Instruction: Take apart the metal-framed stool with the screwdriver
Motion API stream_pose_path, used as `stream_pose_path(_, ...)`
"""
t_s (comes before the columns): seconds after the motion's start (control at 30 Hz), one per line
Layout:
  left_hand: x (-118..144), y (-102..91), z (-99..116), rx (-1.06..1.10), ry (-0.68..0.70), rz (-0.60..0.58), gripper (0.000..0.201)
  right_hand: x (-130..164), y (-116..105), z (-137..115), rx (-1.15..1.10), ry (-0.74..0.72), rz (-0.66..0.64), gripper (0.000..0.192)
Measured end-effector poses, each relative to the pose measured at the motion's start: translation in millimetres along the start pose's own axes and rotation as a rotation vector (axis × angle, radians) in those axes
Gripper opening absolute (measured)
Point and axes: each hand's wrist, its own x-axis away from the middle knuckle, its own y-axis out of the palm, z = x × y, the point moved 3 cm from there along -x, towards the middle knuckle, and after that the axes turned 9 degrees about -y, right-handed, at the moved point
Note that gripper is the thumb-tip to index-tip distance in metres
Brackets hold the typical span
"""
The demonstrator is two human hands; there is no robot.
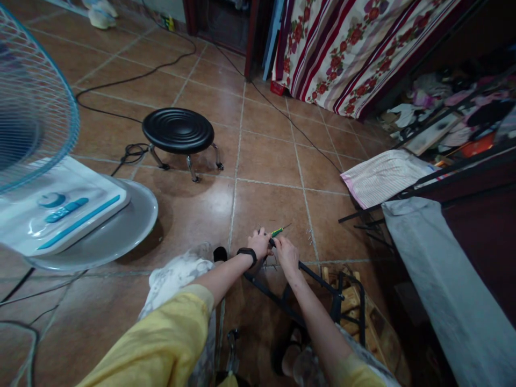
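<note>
While a large pale-blue and white plastic pedestal fan [60, 209] stands at the left edge of the glossy brown tiled floor [266, 156], a person in yellow sleeves works low over a black metal tube frame [282, 301] that lies on the tiles near the bottom edge. Beyond it sits a round, ribbed black stool on short chrome legs [178, 131], well apart from the hands. The left hand [260, 244], a black band at its wrist, closes around the frame's upper end; the right hand [285, 252], just beside it, grips a slim green-and-yellow-handled screwdriver [278, 231], its thin steel shaft pointing away to the upper right. With both hands so close together, the narrow tip could slip off hard, smooth metal and jab the left fingers, or the unsteadied frame could skid on the slick tiles.
</note>
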Motion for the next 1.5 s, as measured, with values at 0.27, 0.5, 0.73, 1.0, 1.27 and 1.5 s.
stream_pose_path(0.27,0,8.3,5,0.043,0.048,-0.028,0.059,-9,-4,0,0.118,-0.027,-0.085,0.040)
stream_pose_path(0.5,-1,1.3,-1,0.040,0.015,-0.032,0.054,4,9,4,-0.044,0.008,0.063,0.039)
stream_pose_path(0.73,-5,-5.0,-7,0.023,-0.030,-0.021,0.056,8,7,-3,0.010,0.011,0.042,0.037)
stream_pose_path(1.0,-7,-5.4,-9,0.025,-0.068,-0.030,0.063,-5,-4,-14,0.112,-0.051,-0.044,0.038)
stream_pose_path(1.27,-9,1.0,-9,0.019,-0.055,0.007,0.066,4,-1,-10,0.105,-0.041,-0.033,0.039)
stream_pose_path(1.5,-6,-3.1,-8,0.039,-0.114,-0.016,0.063,0,0,-11,0.035,0.029,-0.059,0.046)
